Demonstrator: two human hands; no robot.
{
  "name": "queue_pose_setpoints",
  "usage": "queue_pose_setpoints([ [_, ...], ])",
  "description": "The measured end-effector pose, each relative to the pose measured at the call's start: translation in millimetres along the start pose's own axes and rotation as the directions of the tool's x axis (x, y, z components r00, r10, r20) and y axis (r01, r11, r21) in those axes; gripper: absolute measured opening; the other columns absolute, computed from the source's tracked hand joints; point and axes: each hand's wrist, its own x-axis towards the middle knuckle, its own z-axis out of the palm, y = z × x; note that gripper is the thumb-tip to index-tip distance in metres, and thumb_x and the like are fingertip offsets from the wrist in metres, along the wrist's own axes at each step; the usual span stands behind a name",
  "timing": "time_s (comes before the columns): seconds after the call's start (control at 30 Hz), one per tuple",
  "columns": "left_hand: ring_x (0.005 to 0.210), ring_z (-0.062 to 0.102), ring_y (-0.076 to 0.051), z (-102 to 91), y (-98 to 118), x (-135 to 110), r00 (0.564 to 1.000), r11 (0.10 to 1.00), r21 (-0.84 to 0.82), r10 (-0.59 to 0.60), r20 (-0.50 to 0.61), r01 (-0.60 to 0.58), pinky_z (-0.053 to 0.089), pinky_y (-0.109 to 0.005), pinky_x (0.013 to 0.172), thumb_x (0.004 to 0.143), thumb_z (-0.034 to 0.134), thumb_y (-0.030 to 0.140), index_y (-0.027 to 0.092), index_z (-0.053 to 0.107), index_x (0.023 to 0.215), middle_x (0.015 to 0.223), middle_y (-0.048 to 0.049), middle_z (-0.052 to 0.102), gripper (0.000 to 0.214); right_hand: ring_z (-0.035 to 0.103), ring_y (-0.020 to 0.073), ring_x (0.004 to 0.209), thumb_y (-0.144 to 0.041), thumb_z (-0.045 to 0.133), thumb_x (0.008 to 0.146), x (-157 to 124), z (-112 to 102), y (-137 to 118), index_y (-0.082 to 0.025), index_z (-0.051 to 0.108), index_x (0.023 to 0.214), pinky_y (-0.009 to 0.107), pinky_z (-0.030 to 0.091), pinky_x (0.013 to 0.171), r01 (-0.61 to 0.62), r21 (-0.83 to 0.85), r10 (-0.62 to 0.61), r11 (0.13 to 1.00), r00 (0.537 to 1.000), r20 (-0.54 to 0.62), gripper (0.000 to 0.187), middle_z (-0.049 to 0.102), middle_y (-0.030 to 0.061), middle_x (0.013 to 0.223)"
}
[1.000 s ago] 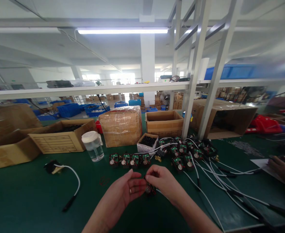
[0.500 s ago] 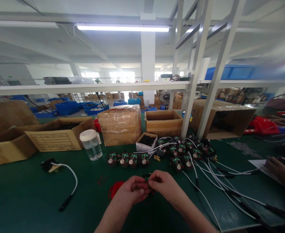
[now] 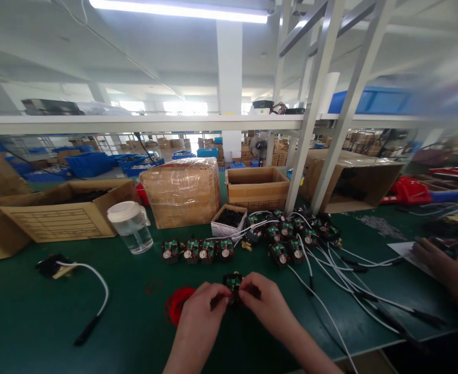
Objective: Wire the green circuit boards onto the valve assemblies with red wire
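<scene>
A small black unit with a green circuit board (image 3: pixel 234 282) lies on the green bench between my two hands. My left hand (image 3: pixel 204 312) is closed in a pinch at its lower left edge, and what the fingertips hold is too small to make out. My right hand (image 3: pixel 266 300) pinches the unit's right side with thumb and forefinger. Beside my left hand lies a bundle of red wire (image 3: pixel 179 305), partly covered by that hand. Beyond my hands, several similar circuit board units (image 3: pixel 206 251) stand in a row.
More units with white cables (image 3: pixel 287 228) are heaped at right. A lidded plastic jar (image 3: pixel 131 228), a small box of black parts (image 3: pixel 229 218) and cardboard boxes (image 3: pixel 180 195) line the back. One cabled part (image 3: pixel 53 265) lies left. Another person's hand (image 3: pixel 435 259) works far right.
The circuit board unit, earlier mostly hidden in my fingers, now shows on the bench. My left hand has turned from cupping it to pinching at its edge. The camera has tilted down.
</scene>
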Motion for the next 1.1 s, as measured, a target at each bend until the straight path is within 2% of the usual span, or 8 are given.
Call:
queue_pose_setpoints([
  [0.13, 0.088, 0.068, -0.021, 1.3, -2.6, -7.6, 0.999, 1.0, -0.002, 0.022, 0.029, -0.022, 0.051, -0.033, 0.081, 0.085, 0.052, 0.028, 0.028, 0.074, 0.09, 0.093, -0.0015, 0.071, 0.023, 0.057, 0.0146, 0.072, -0.014, 0.062, 0.082, -7.5, -0.7, -0.2, -0.019, 0.065, 0.081, 0.024, 0.041, 0.065, -0.007, -0.036, 0.008, 0.999, 1.0, 0.013, 0.006, 0.061, -0.0016, 0.078],
  [0.27, 0.109, 0.067, -0.024, 18.1, -29.2, -6.7, 0.992, 0.996, -0.062, 0.062, -0.113, -0.069, 0.052, -0.042, 0.099, 0.087, 0.048, 0.026, 0.026, 0.066, 0.119, 0.117, -0.0052, 0.07, 0.036, 0.053, 0.0137, 0.071, -0.018, 0.065, 0.082, -16.2, -10.3, -0.5, -0.018, 0.065, 0.08, 0.024, 0.038, 0.065, -0.064, 0.107, 0.049, 0.992, 0.99, 0.134, 0.002, 0.059, -0.0021, 0.075],
  [0.37, 0.141, 0.045, -0.024, 41.4, -48.8, 0.0, 0.966, 0.979, -0.01, 0.199, -0.162, -0.204, 0.035, -0.047, 0.12, 0.073, 0.055, 0.01, 0.031, 0.05, 0.141, 0.151, -0.0029, 0.049, 0.071, 0.051, 0.0129, 0.068, -0.024, 0.071, 0.081, -23.9, -23.2, -2.8, -0.017, 0.065, 0.08, 0.024, 0.036, 0.062, -0.13, 0.253, 0.041, 0.959, 0.942, 0.332, 0.009, 0.058, -0.0026, 0.074],
  [0.43, 0.148, 0.035, -0.024, 57.3, -53.2, 4.9, 0.957, 0.967, -0.021, 0.249, -0.149, -0.255, 0.03, -0.047, 0.123, 0.069, 0.061, 0.008, 0.032, 0.041, 0.147, 0.161, -0.0016, 0.035, 0.084, 0.05, 0.0127, 0.068, -0.026, 0.073, 0.08, -28.1, -29.7, -3.6, -0.017, 0.066, 0.079, 0.024, 0.036, 0.063, -0.146, 0.275, 0.032, 0.95, 0.925, 0.378, 0.011, 0.058, -0.0027, 0.073],
  [0.53, 0.146, 0.039, -0.025, 73.9, -47.9, 9.9, 0.956, 0.971, -0.054, 0.218, -0.196, -0.233, 0.038, -0.045, 0.119, 0.073, 0.067, 0.015, 0.03, 0.038, 0.148, 0.161, -0.0051, 0.034, 0.081, 0.048, 0.0126, 0.069, -0.026, 0.072, 0.081, -30.8, -33.0, -1.2, -0.017, 0.066, 0.078, 0.025, 0.035, 0.064, -0.129, 0.241, 0.042, 0.962, 0.94, 0.338, 0.012, 0.056, -0.0028, 0.073],
  [0.7, 0.138, 0.051, -0.027, 81.6, -38.8, 7.0, 0.95, 0.989, 0.043, 0.151, -0.274, -0.145, 0.048, -0.047, 0.111, 0.087, 0.06, 0.023, 0.028, 0.041, 0.146, 0.154, -0.0081, 0.046, 0.062, 0.046, 0.0119, 0.067, -0.028, 0.072, 0.082, -27.7, -32.6, 10.2, -0.017, 0.063, 0.079, 0.024, 0.033, 0.062, -0.15, 0.281, 0.065, 0.948, 0.955, 0.289, 0.015, 0.054, -0.0033, 0.072],
  [0.93, 0.13, 0.059, -0.03, 89.0, -36.9, -1.9, 0.914, 0.97, 0.203, 0.199, -0.354, -0.133, 0.058, -0.046, 0.098, 0.092, 0.057, 0.032, 0.025, 0.04, 0.147, 0.15, -0.0123, 0.05, 0.059, 0.045, 0.0117, 0.066, -0.03, 0.073, 0.083, -26.0, -33.7, 21.3, -0.017, 0.062, 0.081, 0.024, 0.033, 0.061, -0.16, 0.366, 0.068, 0.917, 0.965, 0.252, 0.018, 0.052, -0.0038, 0.071],
  [1.1, 0.128, 0.061, -0.029, 90.7, -35.8, -1.1, 0.896, 0.952, 0.259, 0.253, -0.365, -0.163, 0.06, -0.042, 0.096, 0.094, 0.055, 0.031, 0.026, 0.046, 0.145, 0.146, -0.011, 0.055, 0.052, 0.044, 0.0117, 0.068, -0.026, 0.071, 0.082, -27.4, -34.9, 24.5, -0.017, 0.063, 0.08, 0.024, 0.032, 0.063, -0.153, 0.308, 0.081, 0.939, 0.969, 0.234, 0.012, 0.052, -0.0038, 0.072],
])
